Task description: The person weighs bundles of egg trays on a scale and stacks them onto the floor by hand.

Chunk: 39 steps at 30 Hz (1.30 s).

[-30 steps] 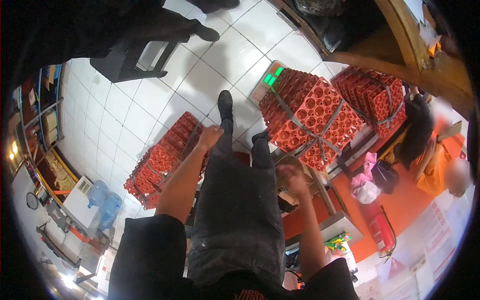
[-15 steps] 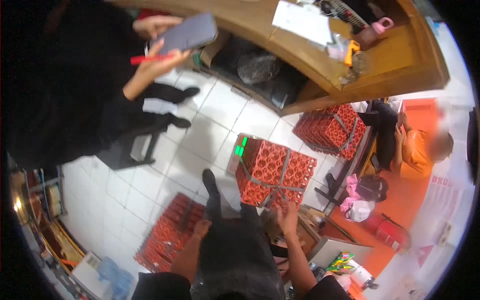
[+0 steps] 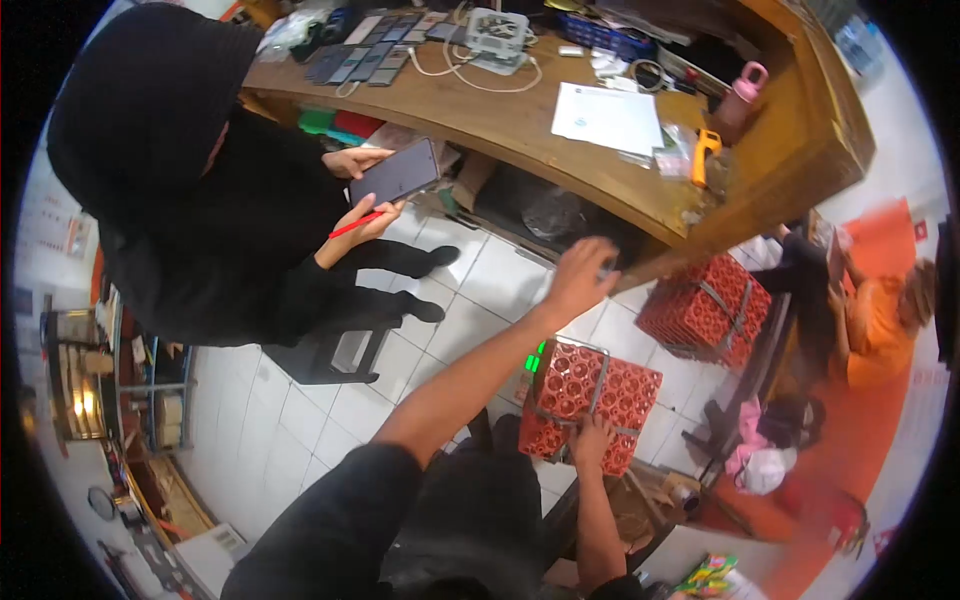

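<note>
A stack of red egg trays [image 3: 605,385], bound with grey straps [image 3: 600,375], stands beside the green lit display [image 3: 535,358] of a scale. My right hand [image 3: 592,440] is closed on the strap at the stack's near side. My left hand [image 3: 583,280] is raised beyond the stack, in front of the wooden desk. It is slightly blurred, its fingers bent and apart, with a dark patch between them; no held object can be made out.
A second strapped tray stack [image 3: 705,310] stands at the right. A co-worker in black [image 3: 220,220] holds a phone [image 3: 395,172] and red pen at the wooden desk [image 3: 500,105]. A person in orange [image 3: 875,330] sits at the far right. A black stool [image 3: 340,355] stands on the tiles.
My left hand has moved up and forward, past the stack. My right hand has come onto the strap. The view has tilted up, showing more of the desk and the co-worker.
</note>
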Available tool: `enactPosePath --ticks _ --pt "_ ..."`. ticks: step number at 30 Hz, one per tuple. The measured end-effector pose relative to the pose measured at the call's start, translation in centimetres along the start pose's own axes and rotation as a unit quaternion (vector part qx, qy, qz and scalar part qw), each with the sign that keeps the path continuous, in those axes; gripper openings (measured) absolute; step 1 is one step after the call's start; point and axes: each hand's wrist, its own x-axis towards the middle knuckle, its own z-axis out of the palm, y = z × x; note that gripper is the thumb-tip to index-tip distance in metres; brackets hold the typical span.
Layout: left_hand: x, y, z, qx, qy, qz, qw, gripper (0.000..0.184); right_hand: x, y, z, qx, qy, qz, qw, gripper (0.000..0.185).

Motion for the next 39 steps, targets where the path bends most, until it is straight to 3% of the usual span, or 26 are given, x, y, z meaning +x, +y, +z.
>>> enactPosePath --ticks 1,3,4,6,8,10,11,13,17,20,22,23,26,39 --pt "3.1 0.2 0.9 0.042 0.003 0.034 0.999 0.043 0.5 0.6 0.0 0.013 -0.024 -0.005 1.0 0.036" --pt "7.5 -1.0 2.7 0.138 -0.113 0.076 0.981 0.058 1.1 1.7 0.3 0.04 -0.044 -0.023 0.998 0.029" --pt "8.6 -2.1 3.5 0.145 -0.106 0.07 0.981 0.058 1.7 2.2 0.2 0.039 -0.047 -0.034 0.998 0.029" --pt "9.8 -3.8 4.9 0.256 -0.19 0.157 0.935 0.063 2.0 2.8 -0.1 0.1 -0.086 -0.032 0.991 0.023" --pt "11.5 -4.8 5.8 0.269 -0.193 0.164 0.929 0.067 2.2 3.6 0.9 0.123 -0.099 -0.034 0.987 0.019" --pt "13.6 -6.2 7.7 0.231 -0.205 0.253 0.917 0.062 1.9 4.6 2.0 0.095 -0.067 -0.098 0.988 0.03" --pt "15.2 -6.7 7.9 0.236 -0.207 0.25 0.916 0.062 2.4 4.0 1.3 0.099 -0.069 -0.103 0.987 0.03" --pt "17.7 -6.9 7.8 0.179 -0.256 0.348 0.884 0.058 1.5 2.7 -0.9 0.131 -0.056 -0.071 0.987 0.034" --pt "19.5 -8.1 8.2 0.201 -0.281 0.366 0.864 0.061 1.9 1.7 -1.7 0.103 -0.055 -0.056 0.992 0.035" --pt "18.3 -9.5 8.2 0.167 -0.237 0.376 0.88 0.065 2.1 1.7 -2.1 0.102 -0.116 -0.012 0.988 0.039" --pt "17.5 -9.2 8.6 0.195 -0.197 0.355 0.893 0.064 1.8 4.0 -0.1 0.107 -0.128 -0.034 0.985 0.042" --pt "17.7 -9.6 8.7 0.197 -0.219 0.349 0.89 0.064 1.9 3.7 -1.0 0.251 -0.125 0.018 0.96 0.043" --pt "17.8 -10.0 9.0 0.185 -0.232 0.333 0.895 0.065 4.3 1.3 -6.9 0.144 -0.21 0.016 0.967 0.043" --pt "17.4 -10.8 9.5 0.175 -0.152 0.355 0.906 0.066 5.5 1.4 -7.6 0.298 -0.241 0.071 0.921 0.035"
